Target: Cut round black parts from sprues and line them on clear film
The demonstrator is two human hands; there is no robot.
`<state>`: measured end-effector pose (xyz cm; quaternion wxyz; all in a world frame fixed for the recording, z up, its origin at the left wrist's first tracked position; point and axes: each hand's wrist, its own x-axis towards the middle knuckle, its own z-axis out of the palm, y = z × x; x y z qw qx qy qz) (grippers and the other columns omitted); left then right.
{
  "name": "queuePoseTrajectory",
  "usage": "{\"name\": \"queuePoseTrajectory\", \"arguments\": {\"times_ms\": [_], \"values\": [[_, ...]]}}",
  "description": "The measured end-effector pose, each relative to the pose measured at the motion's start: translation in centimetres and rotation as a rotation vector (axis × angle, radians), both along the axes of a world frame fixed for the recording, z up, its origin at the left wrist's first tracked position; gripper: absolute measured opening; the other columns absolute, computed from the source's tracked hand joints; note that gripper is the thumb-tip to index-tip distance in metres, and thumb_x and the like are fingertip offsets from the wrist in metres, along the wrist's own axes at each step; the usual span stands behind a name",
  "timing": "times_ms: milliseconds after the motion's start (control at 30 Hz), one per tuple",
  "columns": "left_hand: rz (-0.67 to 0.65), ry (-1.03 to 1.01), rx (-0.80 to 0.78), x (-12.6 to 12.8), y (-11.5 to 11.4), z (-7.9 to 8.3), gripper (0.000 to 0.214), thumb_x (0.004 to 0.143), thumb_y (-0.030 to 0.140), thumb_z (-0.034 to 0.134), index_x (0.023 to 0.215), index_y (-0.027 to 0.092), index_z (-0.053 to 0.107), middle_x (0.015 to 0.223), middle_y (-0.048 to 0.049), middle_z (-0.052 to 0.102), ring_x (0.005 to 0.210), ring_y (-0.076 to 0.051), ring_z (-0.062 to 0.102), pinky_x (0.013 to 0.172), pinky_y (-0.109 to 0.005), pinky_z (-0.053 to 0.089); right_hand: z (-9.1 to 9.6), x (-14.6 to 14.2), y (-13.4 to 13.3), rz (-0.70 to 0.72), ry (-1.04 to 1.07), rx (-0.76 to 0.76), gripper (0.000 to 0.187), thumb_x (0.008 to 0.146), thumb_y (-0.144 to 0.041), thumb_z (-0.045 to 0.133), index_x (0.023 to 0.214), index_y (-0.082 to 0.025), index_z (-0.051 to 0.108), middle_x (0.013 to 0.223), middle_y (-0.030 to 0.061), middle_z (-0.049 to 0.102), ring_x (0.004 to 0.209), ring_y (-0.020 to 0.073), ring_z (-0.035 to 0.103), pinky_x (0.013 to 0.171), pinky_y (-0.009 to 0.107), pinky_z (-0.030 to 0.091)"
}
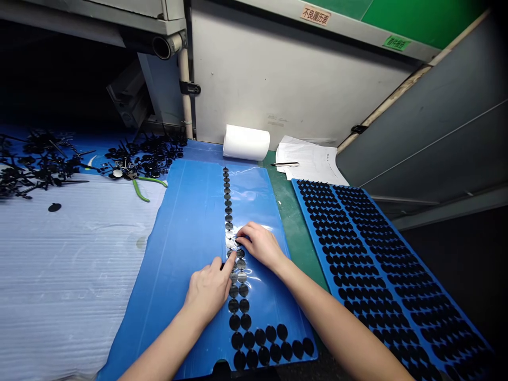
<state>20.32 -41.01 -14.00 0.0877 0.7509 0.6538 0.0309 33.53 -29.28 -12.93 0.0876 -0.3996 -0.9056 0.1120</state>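
Small round black discs [244, 305] lie in rows on a blue sheet [190, 222] under a clear film. One column runs away from me, with a second, shorter column along its right side. My right hand [257, 243] pinches a disc [237, 243] at the top of that second column, its fingertips partly hiding it. Just nearer to me, my left hand [210, 286] has its index finger stretched out, the tip touching the discs in the left column. The left hand's other fingers are loosely bent and hold nothing.
At right lies another blue sheet [367, 254] filled with black discs. Green-handled pliers [139, 189] and piles of black plastic parts [35, 159] are at left, with a loose disc [54, 207]. A white roll [246, 143], papers [309, 159] and a pen [283, 164] sit at the back.
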Motion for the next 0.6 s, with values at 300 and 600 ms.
{"name": "queuePoseTrajectory", "arguments": {"times_ms": [300,600], "values": [[-0.006,-0.002,-0.033,0.02,0.36,0.33,0.052,0.077,0.015,0.032,0.128,0.023,0.027,0.078,-0.0049,0.053,0.058,-0.018,0.055,0.044,-0.026,0.035,0.12,0.60,-0.97,-0.040,-0.041,0.056,0.012,0.088,-0.024,0.042,0.089,-0.021,0.053,0.084,0.0029,0.057,0.075,0.0171,0.052,0.063,0.024,0.034],[-0.004,0.003,-0.052,0.06,0.21,0.20,0.052,0.078,0.016,0.033,0.129,0.024,0.026,0.079,-0.0052,0.052,0.060,-0.018,0.055,0.044,-0.025,0.035,0.84,0.31,-0.71,-0.033,-0.115,0.047,0.012,0.087,-0.029,0.044,0.089,-0.024,0.054,0.083,0.0003,0.058,0.074,0.0163,0.054,0.058,0.023,0.032]]}}
